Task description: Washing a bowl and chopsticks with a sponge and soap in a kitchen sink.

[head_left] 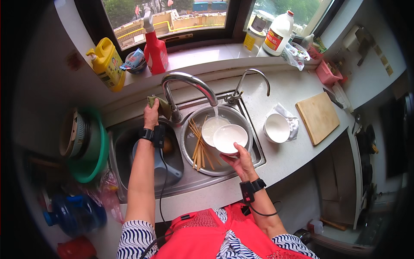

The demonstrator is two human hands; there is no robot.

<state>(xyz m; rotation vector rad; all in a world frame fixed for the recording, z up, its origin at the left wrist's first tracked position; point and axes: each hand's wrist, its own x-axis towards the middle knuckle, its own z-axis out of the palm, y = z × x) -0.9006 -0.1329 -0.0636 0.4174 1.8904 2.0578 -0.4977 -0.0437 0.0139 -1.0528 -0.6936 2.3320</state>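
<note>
Water runs from the large curved faucet (194,81) into a white bowl (212,127) inside a round metal basin (186,155) in the right sink. Wooden chopsticks (198,150) lie in that basin, left of the bowl. Above the basin, my right hand (239,160) grips a second white bowl (230,137) by its near side, thumb on the rim. My left hand (152,115) holds a green cloth (161,106) beside the faucet's base, partly hiding what lies behind it. A third white bowl (277,128) rests on a white cloth (293,121) on the counter.
The left sink holds a blue-grey plastic vessel with a handle (168,170). A small faucet (255,73) stands behind the basin. A wooden cutting board (317,118) lies at right. Bottles, including a red spray bottle (156,53), line the windowsill. A green basin (103,152) leans at left.
</note>
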